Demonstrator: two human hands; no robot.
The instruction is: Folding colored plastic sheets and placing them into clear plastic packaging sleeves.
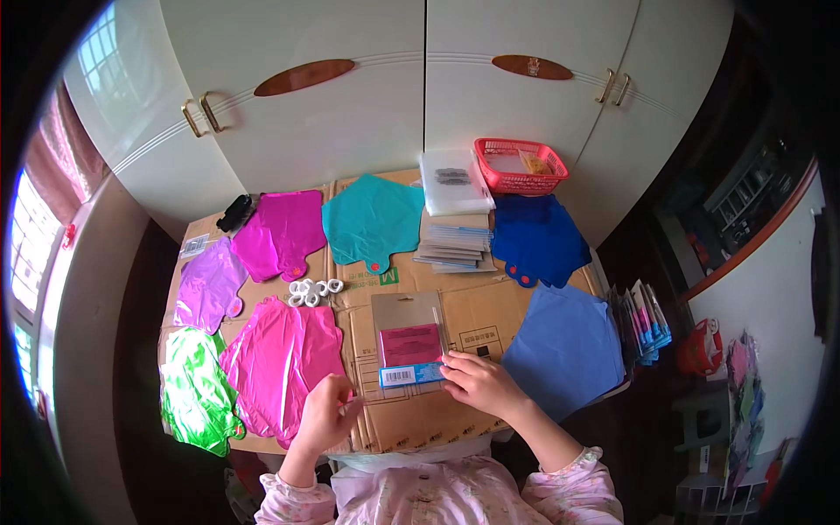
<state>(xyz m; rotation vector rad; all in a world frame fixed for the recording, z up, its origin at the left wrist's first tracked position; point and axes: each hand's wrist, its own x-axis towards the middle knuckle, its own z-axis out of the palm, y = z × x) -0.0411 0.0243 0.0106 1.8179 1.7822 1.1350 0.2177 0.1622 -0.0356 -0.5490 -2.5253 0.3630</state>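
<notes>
A flat package (409, 317) lies in the middle of the cardboard. It shows a grey card with a hang slot, a folded magenta foil piece (409, 345) and a blue strip with a barcode (397, 376) along its near end. A thin clear stick runs up its right side. My right hand (479, 383) has its fingertips closed on the package's near right corner. My left hand (331, 413) is curled just left of the package, beside the flat pink foil balloons (289, 363). Whatever its fingers pinch is hidden or too small to name.
Flat foil balloons in green (197, 389), lilac (210, 284), purple (280, 232), teal (372, 219) and blues (564, 350) ring the cardboard. White ribbon rolls (308, 292) sit mid-left. Card stacks (455, 241), clear sleeves (455, 184) and a red basket (521, 182) stand at the back; finished-looking packets (646, 324) stand right.
</notes>
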